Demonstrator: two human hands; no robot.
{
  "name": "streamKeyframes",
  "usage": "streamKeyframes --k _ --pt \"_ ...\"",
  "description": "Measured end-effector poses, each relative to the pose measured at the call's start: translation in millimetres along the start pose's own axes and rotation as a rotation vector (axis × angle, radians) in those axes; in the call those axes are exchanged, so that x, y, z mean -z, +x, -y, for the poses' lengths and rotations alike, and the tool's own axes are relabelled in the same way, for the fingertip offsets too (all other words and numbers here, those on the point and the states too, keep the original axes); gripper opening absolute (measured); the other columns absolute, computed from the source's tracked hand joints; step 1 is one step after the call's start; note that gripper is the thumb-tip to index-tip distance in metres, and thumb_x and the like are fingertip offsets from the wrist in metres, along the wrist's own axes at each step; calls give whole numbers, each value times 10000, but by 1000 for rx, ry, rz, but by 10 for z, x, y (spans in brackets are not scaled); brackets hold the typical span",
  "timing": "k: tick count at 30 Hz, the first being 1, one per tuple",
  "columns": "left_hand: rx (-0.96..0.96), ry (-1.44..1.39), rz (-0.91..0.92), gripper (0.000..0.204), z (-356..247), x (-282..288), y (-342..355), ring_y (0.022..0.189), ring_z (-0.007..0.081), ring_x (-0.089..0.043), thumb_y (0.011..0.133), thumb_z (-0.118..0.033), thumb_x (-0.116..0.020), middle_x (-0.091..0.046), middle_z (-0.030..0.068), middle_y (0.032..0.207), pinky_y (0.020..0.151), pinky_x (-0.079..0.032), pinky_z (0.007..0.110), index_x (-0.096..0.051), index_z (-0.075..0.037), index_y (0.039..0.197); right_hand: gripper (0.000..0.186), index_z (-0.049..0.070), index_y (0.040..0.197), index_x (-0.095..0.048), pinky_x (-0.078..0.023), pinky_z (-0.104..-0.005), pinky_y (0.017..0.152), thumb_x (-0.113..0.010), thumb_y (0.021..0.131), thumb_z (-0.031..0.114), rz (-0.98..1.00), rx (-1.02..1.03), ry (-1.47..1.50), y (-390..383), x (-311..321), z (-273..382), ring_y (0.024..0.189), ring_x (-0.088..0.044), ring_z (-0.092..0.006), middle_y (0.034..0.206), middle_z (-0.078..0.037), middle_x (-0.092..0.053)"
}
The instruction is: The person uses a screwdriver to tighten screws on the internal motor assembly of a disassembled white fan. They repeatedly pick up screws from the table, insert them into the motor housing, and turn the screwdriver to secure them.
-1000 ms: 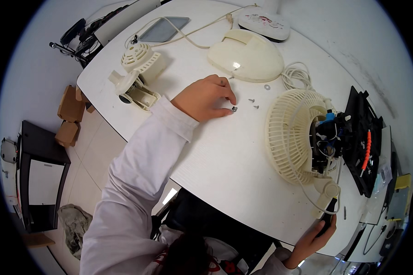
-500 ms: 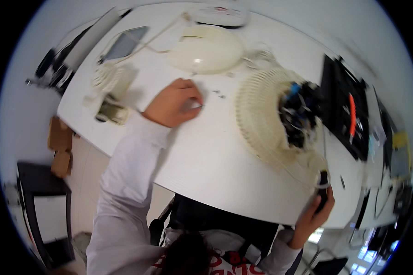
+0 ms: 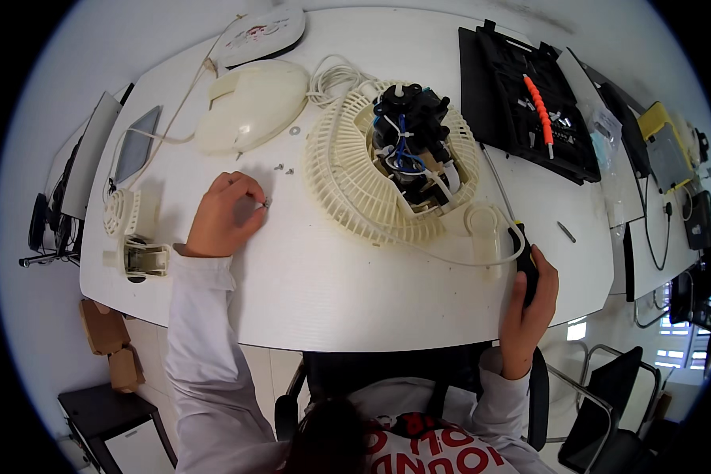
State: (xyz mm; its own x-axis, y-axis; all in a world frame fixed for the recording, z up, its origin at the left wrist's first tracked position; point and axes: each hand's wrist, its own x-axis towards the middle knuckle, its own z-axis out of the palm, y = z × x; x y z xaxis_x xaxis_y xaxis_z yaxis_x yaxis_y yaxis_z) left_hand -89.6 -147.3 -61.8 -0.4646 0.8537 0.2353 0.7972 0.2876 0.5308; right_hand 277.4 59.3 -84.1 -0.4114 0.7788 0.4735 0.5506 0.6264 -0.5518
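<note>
My left hand (image 3: 227, 215) rests on the white table with thumb and forefinger pinched on a small screw (image 3: 266, 203). A few more loose screws (image 3: 284, 168) lie just beyond it. In my right hand (image 3: 531, 310), at the table's near right, is a screwdriver (image 3: 524, 265) with a black and yellow handle, its long shaft pointing away from me. Between the hands sits a cream ribbed fan housing (image 3: 347, 170), with a black motor and blue and white wires (image 3: 407, 142) exposed in it. A white cord (image 3: 450, 261) loops from the housing toward the screwdriver.
Behind the left hand lie a smooth cream cover (image 3: 253, 107) and a coiled cable (image 3: 336, 79). Small cream plastic parts (image 3: 138, 213) and a grey tablet-like slab (image 3: 138, 142) stand at left. An open black tool case (image 3: 529, 103) with an orange flexible shaft (image 3: 539, 110) lies far right.
The view has swung to the right, so the table and its things sit further left in the picture. Both hands keep their holds.
</note>
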Motion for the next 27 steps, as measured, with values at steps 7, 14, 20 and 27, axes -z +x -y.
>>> streamKeyframes --k 7,14,20,27 --pt "-5 -19 0 206 18 -5 1 956 264 -586 720 47 -678 -645 67 936 854 -494 343 -609 -23 901 348 1 1304 -575 -471 -386 925 -542 981 127 -15 32 -6 2 -5 -7 1053 -599 -349 1166 -191 -607" --pt "-39 -12 -8 186 44 -31 5 965 271 -589 734 20 -680 -636 70 932 836 -499 361 -616 -31 901 351 9 1304 -579 -477 -382 922 -564 969 112 -33 58 -26 16 -12 -16 1044 -603 -347 1167 -189 -609" --pt "-56 -84 -28 164 -6 -6 14 899 269 -616 754 19 -670 -634 83 901 818 -497 338 -615 -30 900 348 7 1305 -579 -479 -385 920 -560 977 121 -32 44 -25 3 -8 -41 1042 -602 -346 1168 -189 -611" --pt "-27 -259 -125 103 -57 -3 34 872 186 -627 827 31 -630 -648 68 914 826 -501 326 -612 -4 922 383 -21 1329 -552 -460 -365 961 -571 983 141 -89 -55 110 -32 22 -62 1092 -593 -313 1186 -181 -610"
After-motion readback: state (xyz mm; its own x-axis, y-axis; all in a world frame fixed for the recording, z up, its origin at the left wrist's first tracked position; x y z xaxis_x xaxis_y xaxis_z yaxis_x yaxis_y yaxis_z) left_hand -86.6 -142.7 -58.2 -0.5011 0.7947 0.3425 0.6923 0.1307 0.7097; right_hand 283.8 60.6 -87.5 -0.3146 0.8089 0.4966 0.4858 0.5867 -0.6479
